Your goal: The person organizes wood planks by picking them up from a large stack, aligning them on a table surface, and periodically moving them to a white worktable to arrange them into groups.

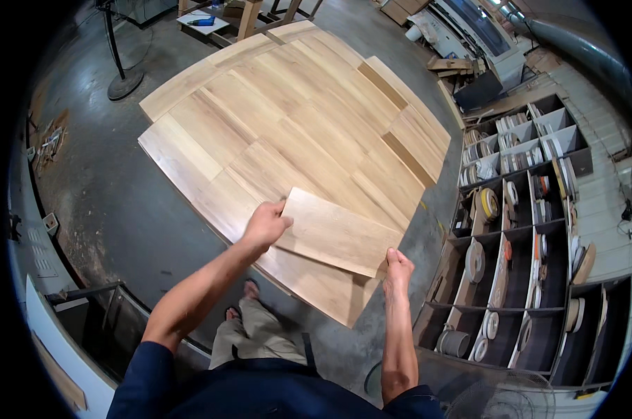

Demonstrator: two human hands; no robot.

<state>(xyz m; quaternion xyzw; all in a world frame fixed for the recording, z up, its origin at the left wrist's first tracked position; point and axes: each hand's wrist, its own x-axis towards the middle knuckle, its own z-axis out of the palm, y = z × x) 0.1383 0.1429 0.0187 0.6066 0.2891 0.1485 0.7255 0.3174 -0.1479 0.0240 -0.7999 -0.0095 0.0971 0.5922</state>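
A light wood-grain board [340,230] spans the space between my hands, tilted a little above a broad stack of similar boards. My left hand [267,225] is closed on its left end, with the thumb on top. At the right end, my right hand [397,269] pinches the board near its corner. Beneath lies the stack [281,105], several rectangular wood-grain boards laid side by side in layers. The held board hides part of the stack's near side. Whether its far edge touches the boards below, I cannot tell.
To the right stands a dark shelf rack [494,237] with rolls of edging tape in its compartments. A fan [501,397] is at the lower right. Further off are a round-based stand [124,86] and a blue power tool [202,21] on a small table. A white-topped cabinet borders the lower left.
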